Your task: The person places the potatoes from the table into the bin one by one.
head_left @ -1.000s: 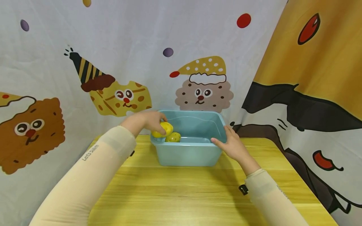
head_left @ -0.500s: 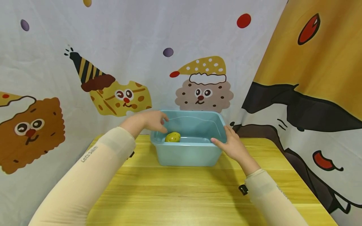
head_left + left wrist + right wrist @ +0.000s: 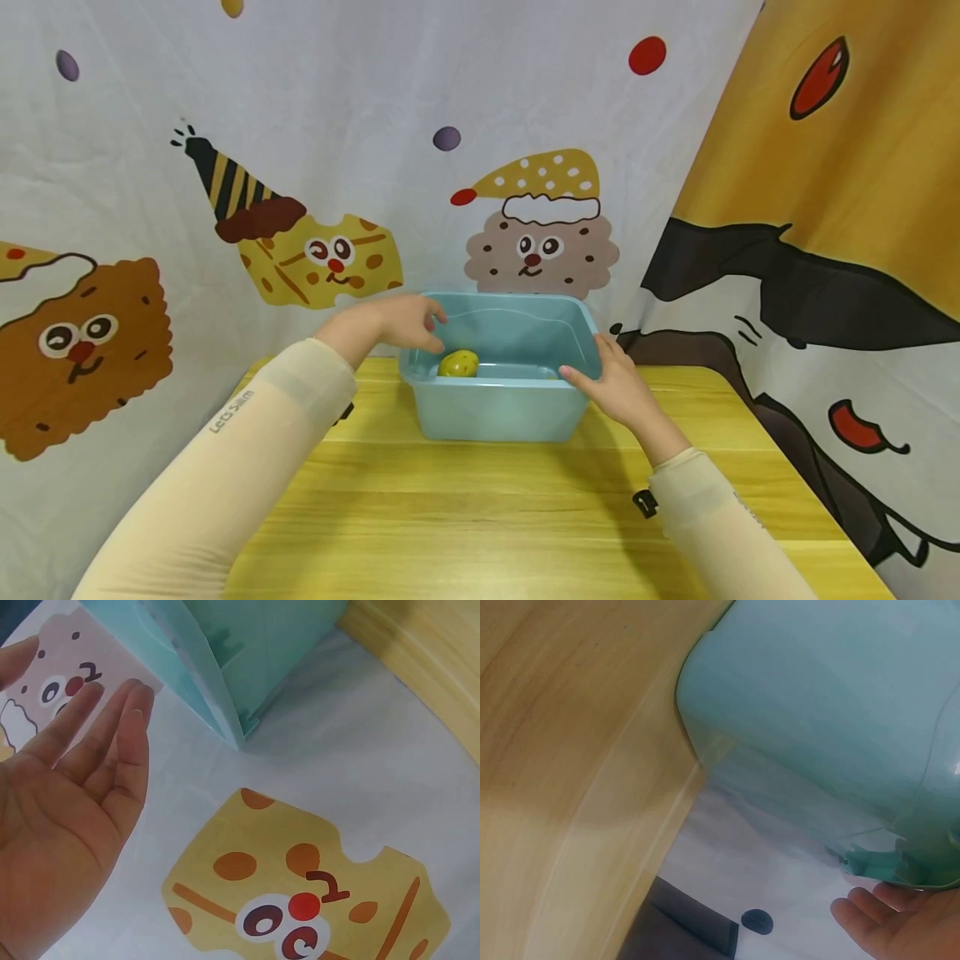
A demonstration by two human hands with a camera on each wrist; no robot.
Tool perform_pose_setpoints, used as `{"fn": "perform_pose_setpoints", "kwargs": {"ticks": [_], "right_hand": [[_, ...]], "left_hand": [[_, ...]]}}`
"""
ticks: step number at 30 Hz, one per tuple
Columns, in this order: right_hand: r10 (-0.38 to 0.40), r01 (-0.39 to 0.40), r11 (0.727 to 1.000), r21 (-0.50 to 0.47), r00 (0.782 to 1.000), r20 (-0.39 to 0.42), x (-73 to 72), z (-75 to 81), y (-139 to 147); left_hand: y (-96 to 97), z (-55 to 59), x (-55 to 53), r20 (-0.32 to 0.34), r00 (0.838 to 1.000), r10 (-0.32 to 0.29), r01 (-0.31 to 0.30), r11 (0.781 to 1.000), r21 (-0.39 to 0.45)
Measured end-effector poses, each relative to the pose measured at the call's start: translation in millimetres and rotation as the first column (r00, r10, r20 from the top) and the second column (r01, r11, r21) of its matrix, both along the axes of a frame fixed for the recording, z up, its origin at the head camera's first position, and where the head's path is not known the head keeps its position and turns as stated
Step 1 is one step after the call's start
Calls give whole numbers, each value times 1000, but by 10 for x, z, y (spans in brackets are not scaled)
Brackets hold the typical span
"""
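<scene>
A light blue plastic basin [image 3: 502, 408] stands on the wooden table. Inside its left end lies a yellow, dark-specked potato [image 3: 458, 364]. My left hand [image 3: 401, 321] hovers over the basin's left rim, fingers spread and slightly bent; the left wrist view shows its palm bare. At the right front corner, my right hand [image 3: 618, 383] holds the basin, its thumb over the near rim and its fingers along the right side. Most of the floor behind the near wall is hidden; a small yellow sliver [image 3: 552, 377] shows there near the right thumb.
Right behind the table [image 3: 480, 508] hangs a white cloth [image 3: 337, 92] printed with cartoon biscuits and cheese. The basin sits near the table's back edge. A small black clip [image 3: 645, 502] is at the right sleeve.
My left hand has let go of a second yellow potato into the basin and stays above the left rim. A yellow sliver now shows near the right thumb. The right hand has not moved.
</scene>
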State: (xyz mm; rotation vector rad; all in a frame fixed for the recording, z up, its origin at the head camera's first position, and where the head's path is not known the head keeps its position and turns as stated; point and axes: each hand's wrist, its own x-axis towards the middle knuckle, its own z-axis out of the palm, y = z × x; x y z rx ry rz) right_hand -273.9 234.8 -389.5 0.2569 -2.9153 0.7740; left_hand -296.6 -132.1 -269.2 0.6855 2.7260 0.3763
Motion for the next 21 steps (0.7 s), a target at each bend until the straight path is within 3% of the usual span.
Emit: {"fn": "perform_pose_setpoints", "kwargs": {"ticks": [9, 21], "right_hand": [[-2, 2, 1000, 2, 1000, 5, 2, 14, -4], [-4, 4, 1000, -5, 1000, 11, 6, 9, -1]], "left_hand": [[-19, -35, 5, 13, 1000, -9, 9, 999, 40], [-47, -47, 88, 16, 999, -30, 29, 996, 88]]}}
